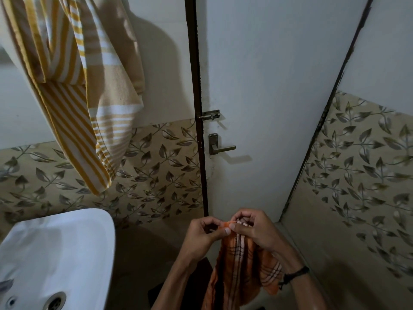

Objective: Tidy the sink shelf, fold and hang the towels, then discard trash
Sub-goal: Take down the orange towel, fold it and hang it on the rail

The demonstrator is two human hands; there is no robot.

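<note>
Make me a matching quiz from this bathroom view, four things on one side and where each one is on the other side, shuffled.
Things:
1. orange towel
2. yellow towel
3. sink
4. handle

Places:
A. bottom left corner
B. on the door, below the bolt
C. hanging at top left
D. pinched by the left hand and right hand

Pairs: 1-D, 2-C, 3-A, 4-B

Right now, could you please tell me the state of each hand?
Left hand: pinching the top edge of the orange checked towel.
Right hand: gripping the same edge.
</note>
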